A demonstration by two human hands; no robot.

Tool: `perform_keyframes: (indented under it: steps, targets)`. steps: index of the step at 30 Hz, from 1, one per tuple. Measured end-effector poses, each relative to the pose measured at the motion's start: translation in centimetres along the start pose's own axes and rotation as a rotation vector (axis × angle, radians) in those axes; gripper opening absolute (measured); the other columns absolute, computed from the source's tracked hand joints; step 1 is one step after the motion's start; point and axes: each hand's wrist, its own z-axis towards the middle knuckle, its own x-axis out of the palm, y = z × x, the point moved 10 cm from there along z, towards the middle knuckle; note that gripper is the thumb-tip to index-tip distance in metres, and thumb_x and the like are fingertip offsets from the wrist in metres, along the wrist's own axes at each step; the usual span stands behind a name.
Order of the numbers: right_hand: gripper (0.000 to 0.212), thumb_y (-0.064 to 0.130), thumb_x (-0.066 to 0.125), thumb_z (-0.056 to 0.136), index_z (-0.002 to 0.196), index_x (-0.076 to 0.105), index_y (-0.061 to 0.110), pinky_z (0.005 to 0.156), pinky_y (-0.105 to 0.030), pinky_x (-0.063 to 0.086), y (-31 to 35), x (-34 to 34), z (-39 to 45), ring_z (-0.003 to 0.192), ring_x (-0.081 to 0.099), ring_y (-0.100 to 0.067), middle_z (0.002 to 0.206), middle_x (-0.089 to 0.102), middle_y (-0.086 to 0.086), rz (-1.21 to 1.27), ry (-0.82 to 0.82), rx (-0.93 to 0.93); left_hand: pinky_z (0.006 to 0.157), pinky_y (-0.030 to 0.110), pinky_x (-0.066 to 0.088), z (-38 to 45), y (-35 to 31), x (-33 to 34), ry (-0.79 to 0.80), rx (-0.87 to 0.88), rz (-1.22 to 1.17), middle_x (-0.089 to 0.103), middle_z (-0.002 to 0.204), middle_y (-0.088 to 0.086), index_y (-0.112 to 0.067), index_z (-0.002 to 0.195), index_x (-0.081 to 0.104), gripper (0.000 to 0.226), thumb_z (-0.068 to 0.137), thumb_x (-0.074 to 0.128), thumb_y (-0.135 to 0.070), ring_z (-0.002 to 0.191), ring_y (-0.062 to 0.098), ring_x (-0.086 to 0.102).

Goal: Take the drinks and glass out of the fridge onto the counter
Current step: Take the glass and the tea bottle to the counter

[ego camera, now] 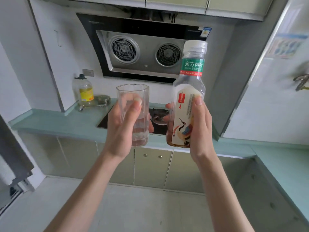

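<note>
Clear and tall, the empty drinking glass with flat sides [133,113] was held up in the air by the left hand [122,129]. Its fingers were curled round the glass, with the thumb on the near side. The right hand [194,129] gripped a clear plastic tea bottle with a white cap and a green and white label [188,101]. A little brown tea sat at the bottom of it. Both things were upright, side by side but apart, and above the pale green counter [55,121]. Far behind them was the black stove [158,121] and the grey cooker hood [143,51]. A big yellow oil bottle [83,91] stood on the counter at the far left. The white fridge [275,91] was on the right.
</note>
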Motion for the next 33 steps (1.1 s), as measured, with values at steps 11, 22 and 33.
perform_keyframes:
  steps: [11, 22, 33]
  targets:
    - [0.101, 0.094, 0.061, 0.074, 0.121, 0.059, 0.004, 0.083, -0.062, 0.063, -3.9, -7.0, 9.3, 0.098, 0.072, -0.053, 0.113, 0.07, -0.031, -0.16, -0.196, 0.005, 0.059, 0.04, 0.058, 11.6, 10.5, 9.0, 0.235, -0.074, -0.171, 0.068, 0.076, 0.005, -0.023, 0.099, 0.061, 0.051, 0.089, 0.066, -0.073, 0.06, 0.026, 0.07]
    - [0.098, 0.093, 0.061, 0.075, 0.126, 0.062, 0.009, 0.078, -0.071, 0.058, -4.7, -18.4, 10.5, 0.095, 0.069, -0.056, 0.116, 0.069, -0.031, -0.282, -0.502, -0.011, 0.057, 0.034, 0.059, 15.6, 17.7, 22.2, 0.497, -0.158, -0.297, 0.063, 0.079, 0.019, -0.011, 0.105, 0.056, 0.053, 0.091, 0.061, -0.062, 0.06, 0.023, 0.07]
    - [0.067, 0.067, 0.056, 0.089, 0.126, 0.062, 0.012, 0.068, -0.04, 0.061, -2.8, -32.2, 7.9, 0.079, 0.078, -0.025, 0.109, 0.075, -0.021, -0.283, -0.732, -0.064, 0.056, 0.037, 0.06, 12.0, 20.9, 39.4, 0.723, -0.27, -0.426, 0.066, 0.084, 0.017, -0.01, 0.111, 0.057, 0.093, 0.066, 0.069, -0.091, 0.057, 0.022, 0.071]
